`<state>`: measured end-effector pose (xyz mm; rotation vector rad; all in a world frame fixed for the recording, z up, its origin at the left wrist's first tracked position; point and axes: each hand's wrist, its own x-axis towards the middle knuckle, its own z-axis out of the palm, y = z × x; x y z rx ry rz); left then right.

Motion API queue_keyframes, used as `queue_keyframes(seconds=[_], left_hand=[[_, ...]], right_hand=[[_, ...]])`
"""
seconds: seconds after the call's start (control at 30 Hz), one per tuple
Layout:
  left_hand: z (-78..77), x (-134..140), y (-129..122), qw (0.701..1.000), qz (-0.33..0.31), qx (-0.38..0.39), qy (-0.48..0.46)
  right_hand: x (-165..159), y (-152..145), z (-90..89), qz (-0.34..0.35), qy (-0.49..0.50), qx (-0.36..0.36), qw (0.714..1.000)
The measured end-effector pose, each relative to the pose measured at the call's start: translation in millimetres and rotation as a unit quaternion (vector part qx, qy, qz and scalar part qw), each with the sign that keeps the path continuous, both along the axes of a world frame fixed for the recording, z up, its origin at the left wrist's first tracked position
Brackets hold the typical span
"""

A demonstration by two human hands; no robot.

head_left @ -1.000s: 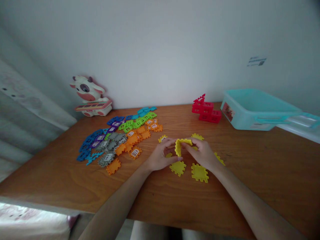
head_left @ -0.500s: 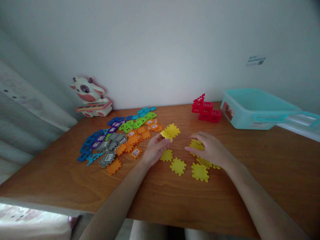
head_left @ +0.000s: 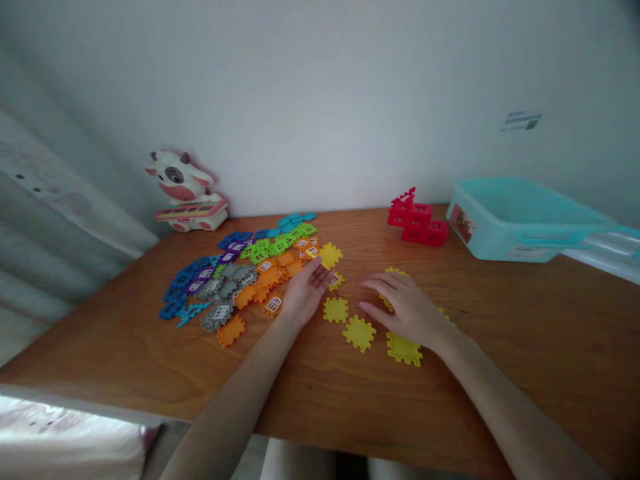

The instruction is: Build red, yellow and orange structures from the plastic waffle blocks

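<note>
My left hand has its palm turned partly up and holds a yellow notched building tile at its fingertips. Just below those fingers is a yellow window tile. My right hand is over the yellow tiles on the right, thumb and fingers apart, nothing between them. It partly covers a yellow tile behind it and another yellow tile in front. Between the hands lie two plain yellow tiles, one square tile and one turned tile.
Orange tiles, grey tiles, green tiles and blue tiles are heaped on the left of the wooden table. A red tile structure stands near the wall beside a turquoise bin. A cow keyboard toy sits back left.
My left hand has turned its palm upward and shifted slightly left with the yellow tile. My right hand has moved a little left and toward me, still open. The view has shifted slightly.
</note>
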<state>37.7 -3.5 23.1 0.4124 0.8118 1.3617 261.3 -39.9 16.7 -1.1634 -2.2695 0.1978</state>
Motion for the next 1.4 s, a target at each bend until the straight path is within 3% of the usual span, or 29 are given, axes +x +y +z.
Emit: queue_keyframes(seconds=[0.1, 0.17, 0.3, 0.5, 0.73, 1.0, 1.1, 1.23, 1.33, 1.4], left_hand=[[2.7, -1.0, 0.5, 1.0, 0.007, -0.011, -0.01], [2.2, -0.8, -0.2, 1.0, 0.005, -0.014, -0.01], [-1.0, -0.9, -1.0, 1.0, 0.001, -0.019, -0.01], [1.2, -2.7, -2.5, 0.999, -0.046, -0.009, -0.013], [1.6, -2.9, -3.8, 0.997, -0.073, -0.027, -0.004], [-2.4, -0.1, -4.6, 0.997, -0.073, 0.004, 0.008], [-2.3, 1.0, -6.2, 0.996, -0.078, 0.049, 0.014], [-3.0, 1.7, -6.9, 0.989, -0.092, 0.1, 0.059], [-5.3, 4.0, -8.9, 0.977, -0.116, 0.13, 0.124], [-7.4, 7.3, -12.1, 0.964, -0.128, 0.15, 0.178]], right_hand=[[-24.6, -12.5, -1.2, 0.096, -0.003, -0.026, 0.995], [-36.9, -18.9, -5.3, 0.111, -0.033, -0.047, 0.992], [-41.9, -21.2, -11.5, 0.096, -0.058, -0.063, 0.992], [-25.8, -11.4, -5.8, 0.047, -0.041, -0.079, 0.995], [-27.0, -12.1, -4.5, 0.051, -0.035, -0.099, 0.993], [-27.6, -10.5, -8.9, 0.038, 0.076, -0.088, 0.992], [-27.7, -7.9, -10.2, 0.002, 0.121, -0.083, 0.989], [-27.4, -4.0, -10.6, -0.095, 0.195, -0.077, 0.973], [-26.5, -0.6, -11.2, -0.16, 0.28, -0.127, 0.938], [-25.8, 2.0, -12.0, -0.166, 0.35, -0.176, 0.905]])
